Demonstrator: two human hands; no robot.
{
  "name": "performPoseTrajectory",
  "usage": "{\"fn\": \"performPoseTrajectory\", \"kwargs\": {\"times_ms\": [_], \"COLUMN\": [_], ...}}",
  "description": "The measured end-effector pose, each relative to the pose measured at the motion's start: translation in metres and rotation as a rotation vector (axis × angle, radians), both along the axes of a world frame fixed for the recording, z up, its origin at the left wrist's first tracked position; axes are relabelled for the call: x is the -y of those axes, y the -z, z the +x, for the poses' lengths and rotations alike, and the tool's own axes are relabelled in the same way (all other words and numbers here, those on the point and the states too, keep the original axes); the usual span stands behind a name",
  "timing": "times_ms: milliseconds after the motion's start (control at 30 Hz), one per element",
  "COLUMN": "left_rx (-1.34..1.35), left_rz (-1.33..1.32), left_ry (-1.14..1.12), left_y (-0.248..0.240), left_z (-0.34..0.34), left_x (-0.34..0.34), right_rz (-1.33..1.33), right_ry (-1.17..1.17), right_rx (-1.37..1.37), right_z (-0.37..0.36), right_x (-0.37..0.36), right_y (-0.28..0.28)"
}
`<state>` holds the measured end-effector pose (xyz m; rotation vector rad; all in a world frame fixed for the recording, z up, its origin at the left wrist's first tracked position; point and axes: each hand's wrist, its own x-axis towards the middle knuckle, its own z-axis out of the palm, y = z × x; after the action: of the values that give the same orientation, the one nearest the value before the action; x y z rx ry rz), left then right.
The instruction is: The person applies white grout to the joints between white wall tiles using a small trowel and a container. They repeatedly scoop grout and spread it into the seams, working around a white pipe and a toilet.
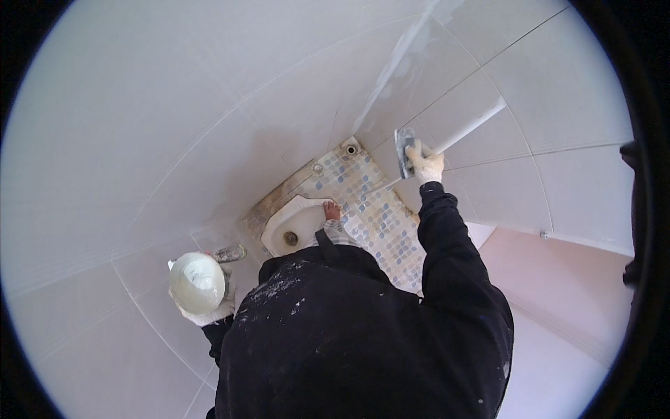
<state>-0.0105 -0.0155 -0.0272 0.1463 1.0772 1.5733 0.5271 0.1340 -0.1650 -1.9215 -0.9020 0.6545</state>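
Note:
My right hand [428, 166], in a pale glove, is closed around a flat grey float [403, 151] smeared with white. The float is at the right-hand tiled wall, and a broad white streak [474, 128] runs from beside the hand up along that wall. At the lower left, my left hand [222, 311], also gloved and partly hidden, holds a white bucket [177, 271] with its mouth facing up. White paste [205, 274] lies inside it. Beside the bucket's rim is a worn grey tool [230, 253] whose kind I cannot make out.
Below me is a squat toilet [278, 230] set in a patterned tile floor [382, 220]. A bare foot [332, 210] rests at its edge. A round drain [351, 149] lies in the far corner. White streaks [391, 70] mark the wall corner. A small metal fitting [544, 234] sticks out at the right.

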Motion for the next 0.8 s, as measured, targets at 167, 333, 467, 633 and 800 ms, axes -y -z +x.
{"fn": "performPoseTrajectory", "kwargs": {"times_ms": [167, 333, 467, 633, 800], "left_rx": [-0.052, -0.227, 0.379, 0.151, 0.618], "left_rz": [-0.131, -0.011, 0.055, 0.011, 0.229], "left_ry": [-0.16, 0.124, 0.114, 0.022, -0.269], "left_y": [-0.003, 0.0, 0.003, 0.004, -0.043], "left_z": [0.02, 0.025, 0.012, -0.018, -0.126], "left_x": [-0.011, -0.021, -0.036, -0.013, 0.063], "right_rz": [-0.343, -0.542, -0.67, -0.514, -0.242], "right_ry": [-0.082, -0.187, -0.189, -0.336, -0.301], "right_rx": [0.049, 0.176, 0.285, 0.272, -0.051], "right_z": [0.019, 0.016, 0.01, -0.003, -0.137], "right_x": [-0.022, -0.063, -0.111, -0.135, -0.036], "right_y": [0.062, 0.089, 0.112, 0.108, 0.02]}}
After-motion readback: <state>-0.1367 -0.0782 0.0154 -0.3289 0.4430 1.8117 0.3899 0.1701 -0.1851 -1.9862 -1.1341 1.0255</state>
